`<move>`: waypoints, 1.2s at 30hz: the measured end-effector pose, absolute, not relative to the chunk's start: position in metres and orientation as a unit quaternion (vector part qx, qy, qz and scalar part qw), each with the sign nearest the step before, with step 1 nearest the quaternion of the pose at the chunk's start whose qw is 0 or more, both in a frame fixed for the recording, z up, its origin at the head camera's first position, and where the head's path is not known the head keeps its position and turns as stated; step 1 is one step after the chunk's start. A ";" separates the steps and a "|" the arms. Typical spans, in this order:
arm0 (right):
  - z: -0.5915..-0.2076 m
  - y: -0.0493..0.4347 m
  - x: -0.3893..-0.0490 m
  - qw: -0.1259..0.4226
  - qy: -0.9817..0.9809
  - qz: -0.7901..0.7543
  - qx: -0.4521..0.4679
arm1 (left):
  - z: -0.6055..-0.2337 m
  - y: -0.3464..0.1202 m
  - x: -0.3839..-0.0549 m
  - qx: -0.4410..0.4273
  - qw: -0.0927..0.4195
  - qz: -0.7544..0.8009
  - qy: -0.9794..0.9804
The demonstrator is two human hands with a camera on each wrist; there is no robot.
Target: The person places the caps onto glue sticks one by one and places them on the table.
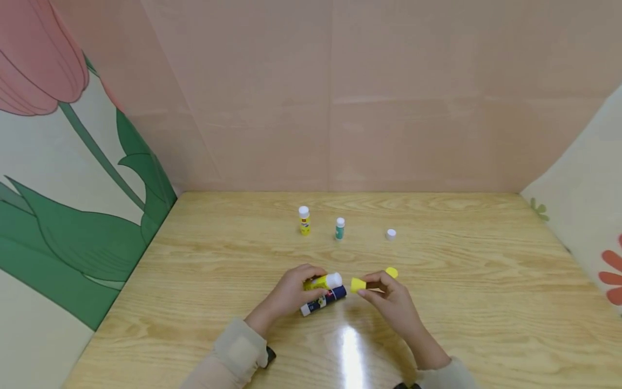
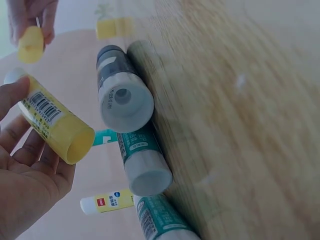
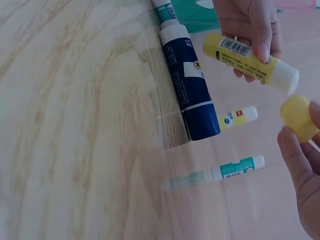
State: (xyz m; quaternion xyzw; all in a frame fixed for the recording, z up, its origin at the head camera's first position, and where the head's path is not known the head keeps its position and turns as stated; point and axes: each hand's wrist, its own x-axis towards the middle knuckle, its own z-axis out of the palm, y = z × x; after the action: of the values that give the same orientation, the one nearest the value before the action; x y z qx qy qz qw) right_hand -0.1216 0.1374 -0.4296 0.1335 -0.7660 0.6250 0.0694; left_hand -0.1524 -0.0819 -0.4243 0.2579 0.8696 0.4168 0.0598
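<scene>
My left hand (image 1: 293, 286) holds a yellow glue stick (image 1: 318, 282) round its barrel, its white end pointing right. In the left wrist view its yellow base and a barcode show. My right hand (image 1: 391, 302) pinches a small yellow cap (image 1: 358, 285) between thumb and fingers, a short gap from that white end. Below the held stick, a navy glue stick (image 1: 323, 301) lies on its side on the table. Green glue sticks (image 2: 145, 172) with white bases lie in line with it in the left wrist view; my left hand and arm hide them from the head view.
Farther back stand a yellow glue stick (image 1: 304, 222) with a white cap and a small green one (image 1: 339, 230). A white cap (image 1: 391, 234) sits to their right. Another yellow cap (image 1: 392, 272) lies just behind my right hand. Flowered panels (image 1: 87, 162) flank the wooden table (image 1: 486, 324).
</scene>
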 end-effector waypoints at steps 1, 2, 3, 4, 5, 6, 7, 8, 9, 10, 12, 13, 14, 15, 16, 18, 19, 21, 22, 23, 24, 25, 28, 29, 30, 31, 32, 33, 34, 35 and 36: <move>-0.430 0.137 -0.122 0.069 -0.766 0.626 0.133 | -0.424 -0.082 -0.152 0.260 0.058 0.415 0.870; -0.430 0.137 -0.122 0.068 -0.765 0.626 0.133 | -0.424 -0.082 -0.152 0.262 0.057 0.415 0.870; -0.430 0.136 -0.122 0.067 -0.764 0.628 0.132 | -0.423 -0.082 -0.152 0.263 0.056 0.414 0.870; -0.429 0.136 -0.122 0.066 -0.763 0.629 0.131 | -0.423 -0.082 -0.152 0.264 0.055 0.413 0.870; -0.429 0.136 -0.122 0.065 -0.762 0.631 0.131 | -0.423 -0.081 -0.151 0.265 0.054 0.412 0.870; -0.429 0.135 -0.122 0.065 -0.761 0.633 0.130 | -0.423 -0.081 -0.151 0.263 0.054 0.410 0.871; -0.429 0.135 -0.122 0.064 -0.759 0.635 0.130 | -0.422 -0.081 -0.151 0.262 0.055 0.409 0.872; -0.429 0.135 -0.122 0.064 -0.758 0.635 0.130 | -0.422 -0.080 -0.151 0.262 0.054 0.407 0.873; -0.429 0.134 -0.122 0.064 -0.758 0.636 0.131 | -0.422 -0.080 -0.151 0.261 0.055 0.406 0.874; -0.429 0.134 -0.122 0.065 -0.757 0.636 0.132 | -0.422 -0.079 -0.150 0.259 0.055 0.406 0.875; -0.429 0.134 -0.122 0.067 -0.757 0.636 0.134 | -0.421 -0.079 -0.150 0.257 0.057 0.406 0.876; -0.429 0.134 -0.122 0.068 -0.758 0.635 0.135 | -0.421 -0.079 -0.150 0.256 0.057 0.406 0.876; -0.429 0.134 -0.122 0.069 -0.758 0.634 0.137 | -0.421 -0.079 -0.150 0.256 0.056 0.407 0.875; -0.429 0.134 -0.122 0.070 -0.759 0.633 0.138 | -0.420 -0.079 -0.150 0.255 0.057 0.407 0.875; -0.429 0.134 -0.122 0.071 -0.759 0.632 0.140 | -0.420 -0.079 -0.150 0.255 0.056 0.407 0.875; -0.429 0.134 -0.122 0.072 -0.756 0.634 0.145 | -0.421 -0.078 -0.150 0.257 0.054 0.407 0.875; -0.429 0.134 -0.122 0.072 -0.756 0.634 0.147 | -0.421 -0.078 -0.150 0.258 0.053 0.406 0.875; -0.430 0.134 -0.122 0.072 -0.753 0.636 0.150 | -0.421 -0.078 -0.150 0.262 0.051 0.406 0.874; -0.430 0.134 -0.121 0.071 -0.752 0.638 0.152 | -0.421 -0.078 -0.150 0.264 0.050 0.407 0.873; -0.430 0.134 -0.121 0.070 -0.751 0.638 0.153 | -0.422 -0.078 -0.150 0.266 0.050 0.408 0.872; -0.430 0.134 -0.121 0.068 -0.752 0.638 0.153 | -0.422 -0.078 -0.150 0.268 0.050 0.409 0.871; -0.430 0.134 -0.121 0.067 -0.752 0.637 0.153 | -0.422 -0.078 -0.149 0.269 0.050 0.410 0.870; -0.430 0.133 -0.122 0.064 -0.752 0.637 0.154 | -0.422 -0.077 -0.149 0.275 0.049 0.411 0.868; -0.430 0.133 -0.122 0.064 -0.753 0.637 0.154 | -0.422 -0.077 -0.149 0.278 0.047 0.410 0.867; -0.430 0.133 -0.122 0.064 -0.753 0.637 0.154 | -0.422 -0.077 -0.149 0.280 0.046 0.410 0.867; -0.430 0.133 -0.121 0.065 -0.753 0.636 0.154 | -0.422 -0.076 -0.149 0.282 0.044 0.409 0.867; -0.430 0.133 -0.121 0.065 -0.753 0.636 0.154 | -0.422 -0.076 -0.149 0.283 0.043 0.408 0.867; -0.430 0.133 -0.121 0.064 -0.754 0.636 0.153 | -0.422 -0.076 -0.149 0.284 0.042 0.408 0.867; -0.430 0.133 -0.121 0.064 -0.754 0.636 0.152 | -0.422 -0.076 -0.149 0.285 0.041 0.408 0.866; -0.430 0.133 -0.121 0.063 -0.754 0.636 0.151 | -0.422 -0.076 -0.149 0.285 0.041 0.407 0.867; -0.430 0.133 -0.121 0.063 -0.754 0.636 0.150 | -0.423 -0.076 -0.148 0.284 0.042 0.407 0.867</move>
State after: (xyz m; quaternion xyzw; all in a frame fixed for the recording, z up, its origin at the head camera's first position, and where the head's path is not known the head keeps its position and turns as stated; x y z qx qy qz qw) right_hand -0.1211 0.1326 -0.4297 0.1503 -0.7542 0.6362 0.0626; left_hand -0.1484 -0.0755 -0.4226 0.2845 0.8672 0.4066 0.0423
